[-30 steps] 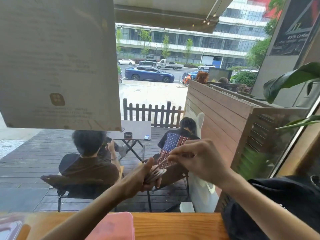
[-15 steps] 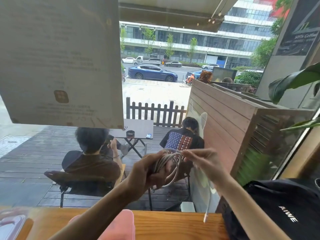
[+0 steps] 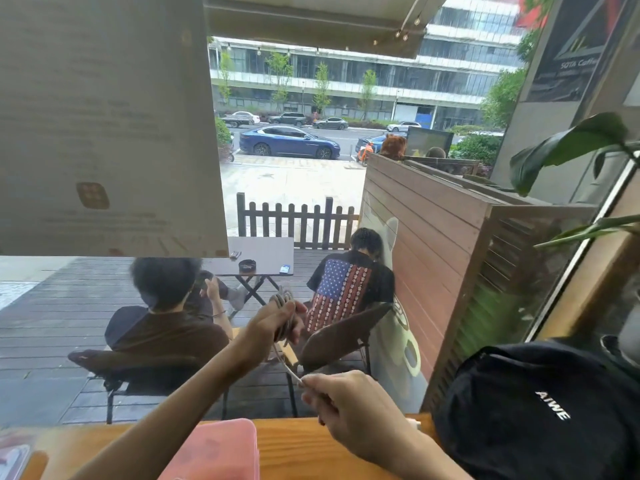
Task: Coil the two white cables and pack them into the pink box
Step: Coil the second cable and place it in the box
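Observation:
My left hand is raised in front of the window, closed around a bundle of coiled white cable. A loose strand of that cable runs down and to the right into my right hand, which pinches it taut just above the counter. The pink box sits on the wooden counter below my left forearm, partly hidden by it. Only one cable is visible.
A black bag with white lettering lies on the counter at the right. A clear plastic lid shows at the bottom left. A paper notice hangs on the window glass. Two people sit outside at a small table.
My right hand has dropped from beside the coil down toward the counter, pulling the loose strand tight. The left hand kept the coil and rose slightly. The camera tilted down.

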